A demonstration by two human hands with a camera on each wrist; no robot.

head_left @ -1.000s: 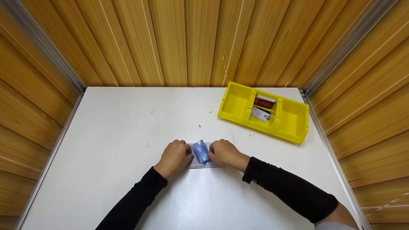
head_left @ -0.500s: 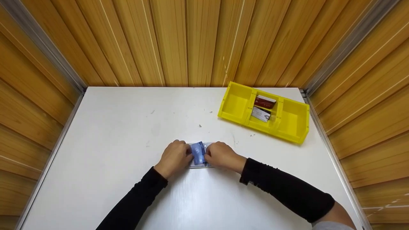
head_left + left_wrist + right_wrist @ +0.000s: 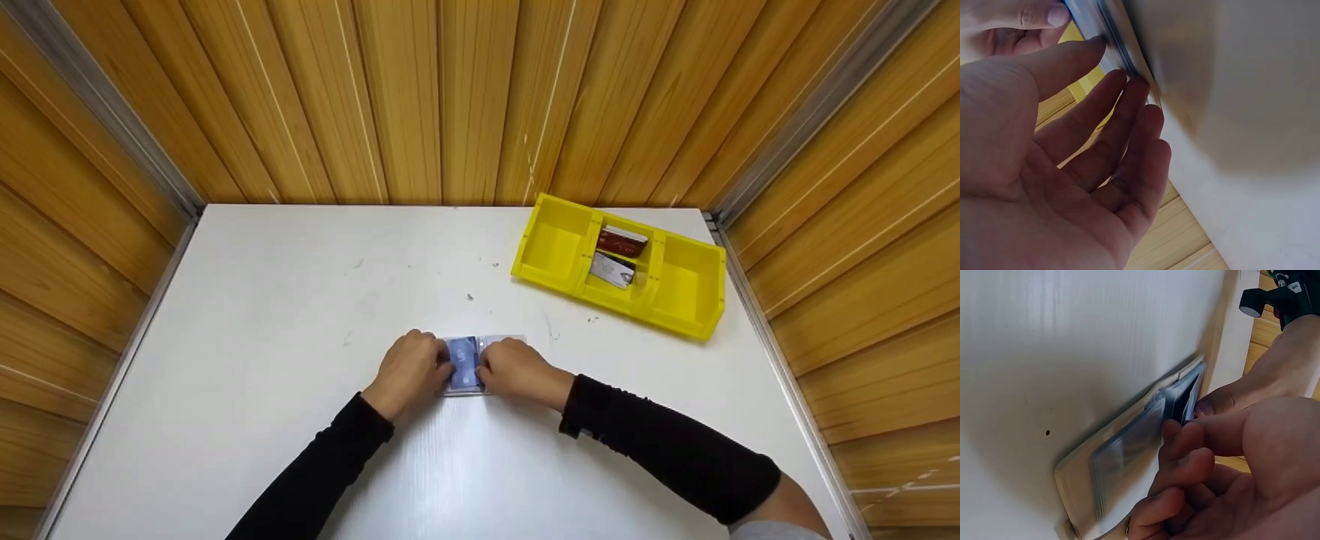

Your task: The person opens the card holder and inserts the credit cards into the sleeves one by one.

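An open card holder (image 3: 506, 340) with clear plastic sleeves lies on the white table. A blue card (image 3: 463, 365) lies over its left half, nearly square with it. My left hand (image 3: 409, 371) holds the holder's left edge between thumb and fingers. Just right of the card, my right hand (image 3: 519, 373) pinches the card's right edge with thumb and forefinger, its other fingers curled above the right half. In the right wrist view the holder's sleeves (image 3: 1129, 450) stand in a stack over a pale cover, partly hidden by my fingers. How far the card sits inside a sleeve cannot be told.
A yellow tray (image 3: 611, 301) with three compartments stands at the back right. Its middle compartment holds a dark red card (image 3: 621, 241) and a white card (image 3: 611, 270), with others behind them. Wood-patterned walls (image 3: 405, 97) enclose the table's back and sides.
The blue card has turned from a tilt to nearly straight and shifted slightly left and down over the holder's left half. My right hand has moved slightly left with it; the left hand stays put.
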